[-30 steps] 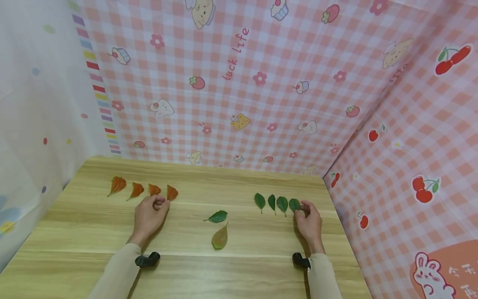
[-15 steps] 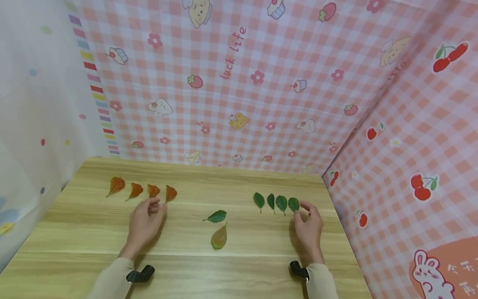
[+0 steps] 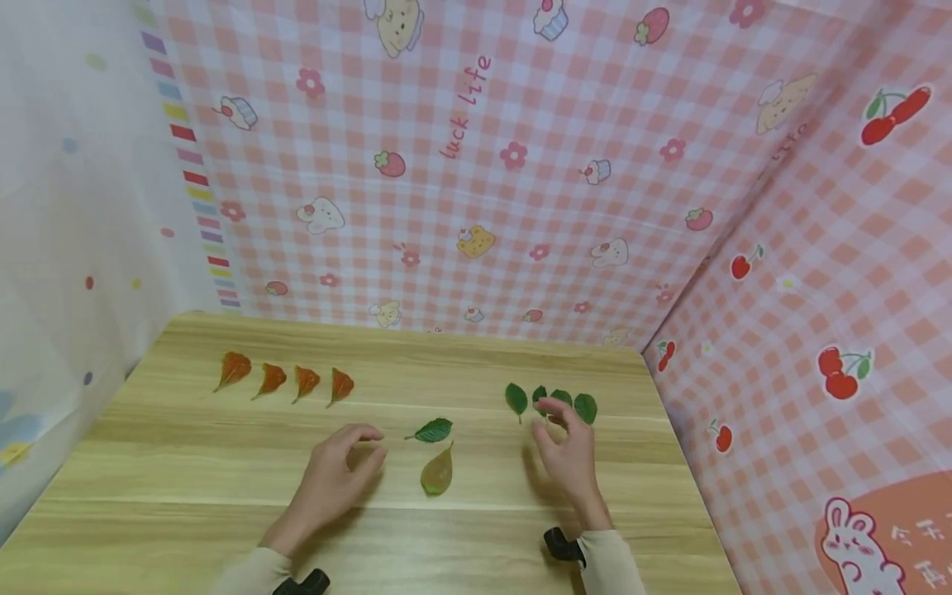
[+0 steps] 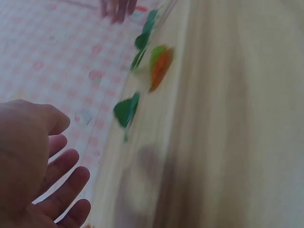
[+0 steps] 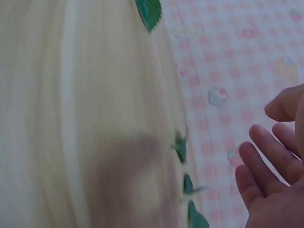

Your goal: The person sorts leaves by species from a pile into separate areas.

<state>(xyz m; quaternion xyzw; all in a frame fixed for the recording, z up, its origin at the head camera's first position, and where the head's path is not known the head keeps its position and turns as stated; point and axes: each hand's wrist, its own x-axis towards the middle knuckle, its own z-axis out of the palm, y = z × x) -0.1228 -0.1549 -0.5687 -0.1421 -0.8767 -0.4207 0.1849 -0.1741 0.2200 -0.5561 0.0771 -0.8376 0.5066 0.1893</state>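
My left hand [image 3: 338, 471] is over the table left of two leaves in the middle, fingers loosely bent and holding nothing. Those are a green leaf [image 3: 434, 430] with a serrated edge and, nearer me, a yellowish-brown leaf [image 3: 436, 473], which looks partly orange in the left wrist view. My right hand [image 3: 571, 459] hovers in front of a row of green leaves [image 3: 516, 398], its fingertips overlapping the inner ones; its fingers are relaxed, with nothing between them. At the left back lies a row of orange-red leaves [image 3: 235, 369], stems pointing towards me.
The wooden table [image 3: 446, 545] ends at a pink checked cloth [image 3: 446, 281] behind it. Another checked cloth [image 3: 788, 330] stands along the right side, and a white cloth [image 3: 67, 231] with coloured spots along the left. Each wrist carries a black device [image 3: 563, 545].
My left hand has left the orange-red row and come right and nearer me, towards the middle leaves. From the rightmost green leaf, my right hand has moved left. The leaves lie as before.
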